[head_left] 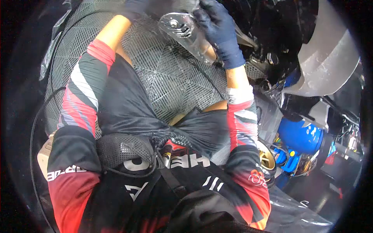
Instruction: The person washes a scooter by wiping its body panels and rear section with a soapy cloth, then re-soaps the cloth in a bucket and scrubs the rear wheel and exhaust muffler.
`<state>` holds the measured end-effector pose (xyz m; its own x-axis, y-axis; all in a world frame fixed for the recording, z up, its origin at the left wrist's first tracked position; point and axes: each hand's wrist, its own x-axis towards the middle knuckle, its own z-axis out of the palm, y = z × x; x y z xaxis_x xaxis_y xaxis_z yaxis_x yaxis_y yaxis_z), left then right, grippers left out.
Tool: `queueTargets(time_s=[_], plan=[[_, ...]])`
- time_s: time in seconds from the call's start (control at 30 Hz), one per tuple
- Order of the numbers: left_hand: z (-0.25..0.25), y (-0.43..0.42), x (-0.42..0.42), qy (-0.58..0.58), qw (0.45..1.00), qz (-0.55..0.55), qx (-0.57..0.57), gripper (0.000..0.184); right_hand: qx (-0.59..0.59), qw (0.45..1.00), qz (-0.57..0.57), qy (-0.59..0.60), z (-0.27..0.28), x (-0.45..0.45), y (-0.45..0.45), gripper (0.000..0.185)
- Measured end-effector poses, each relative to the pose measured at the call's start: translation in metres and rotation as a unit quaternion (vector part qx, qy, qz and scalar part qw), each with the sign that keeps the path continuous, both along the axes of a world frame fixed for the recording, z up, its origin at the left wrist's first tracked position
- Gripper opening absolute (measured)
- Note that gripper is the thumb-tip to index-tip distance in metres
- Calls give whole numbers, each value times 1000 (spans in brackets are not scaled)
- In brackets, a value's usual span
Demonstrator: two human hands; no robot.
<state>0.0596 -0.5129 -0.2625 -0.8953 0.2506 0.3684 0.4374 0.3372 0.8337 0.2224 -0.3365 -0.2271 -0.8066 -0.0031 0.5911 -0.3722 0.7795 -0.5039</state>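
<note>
At the top of the view my right hand (219, 27), in a dark blue glove, is closed on the side of a shiny metal part (186, 35). The part is elongated and wet-looking, with a round hole and slots near its upper left end. My left hand (142, 8), also in a dark glove, is at the top edge, left of the part. It is blurred and partly cut off, so its fingers cannot be made out.
Grey patterned floor tiles (155, 77) lie under my legs. A black hose (35, 120) curves down the left. Large grey panels (326, 58) stand at the right, above a blue container (301, 136), blue tools (289, 161) and a gold-coloured wheel (266, 159).
</note>
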Motion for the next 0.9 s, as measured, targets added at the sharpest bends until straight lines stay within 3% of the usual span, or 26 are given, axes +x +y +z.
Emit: queueTargets(time_s=[0.03, 0.07, 0.1, 0.17, 0.2, 0.23, 0.27, 0.3, 0.33, 0.37, 0.43, 0.47, 0.5, 0.53, 0.57, 0.63, 0.67, 0.73, 0.77, 0.83, 0.87, 0.9], plan=[[-2, 0, 1, 27, 995, 14, -92, 37, 122, 992, 14, 28, 5, 6, 1, 29], [0, -1, 5, -5, 998, -56, 35, 34, 153, 987, 9, 53, -6, 11, 12, 28], [-4, 3, 2, -2, 998, -60, 34, 34, 152, 987, 4, 55, -17, 18, 25, 28], [-24, 4, -4, 93, 969, -110, 199, 31, 220, 972, -20, -83, -46, 43, 52, 41], [7, -1, 25, -1, 988, -60, 143, 29, 225, 971, -41, -71, -64, 60, 65, 41], [38, -7, 39, -3, 988, -63, 140, 29, 223, 971, -43, -73, -76, 75, 73, 41], [66, -12, 48, 51, 987, -24, -153, 29, 178, 977, -58, -101, -85, 91, 78, 39], [80, -16, 57, 103, 897, 16, -431, 29, 135, 980, -72, -129, -87, 101, 79, 38], [82, -18, 63, 91, 984, -32, -151, 28, 138, 979, -73, -130, -84, 101, 77, 38], [67, -13, 54, 91, 984, -32, -149, 28, 108, 983, -76, -127, -81, 99, 71, 37], [27, 0, 28, -154, 986, -20, 63, 30, 77, 987, -77, -122, -75, 85, 61, 36], [39, -8, 34, -152, 986, -15, 63, 30, 102, 988, -63, -100, -69, 71, 58, 35], [52, -18, 41, -13, 995, 12, -101, 33, 124, 988, -51, -77, -63, 58, 53, 34], [62, -23, 46, 127, 956, 35, -263, 35, 118, 985, -43, -117, -38, 42, 35, 30], [61, -20, 46, 130, 954, 34, -266, 35, 114, 986, -44, -114, -16, 27, 18, 30], [48, -8, 43, 44, 988, 37, -140, 35, 135, 985, -23, -102, 19, 9, -5, 27], [34, -4, 34, 49, 988, 33, -143, 35, 131, 986, -27, -99, 27, 7, -8, 27], [-1, 1, 11, -33, 994, -69, 81, 32, 221, 962, -46, -153, 37, 8, -9, 34], [-7, 8, 9, -30, 994, -72, 78, 32, 218, 963, -49, -151, 35, 14, -7, 34], [-16, 13, 2, 174, 974, -6, 149, 30, 85, 995, 54, -17, 29, 31, -2, 42], [-10, 10, 4, 175, 973, -2, 148, 30, 25, 997, 44, 50, 29, 37, -3, 51], [-4, 5, 6, 161, 986, 16, 44, 31, 156, 982, -14, 107, 18, 40, 9, 46]])
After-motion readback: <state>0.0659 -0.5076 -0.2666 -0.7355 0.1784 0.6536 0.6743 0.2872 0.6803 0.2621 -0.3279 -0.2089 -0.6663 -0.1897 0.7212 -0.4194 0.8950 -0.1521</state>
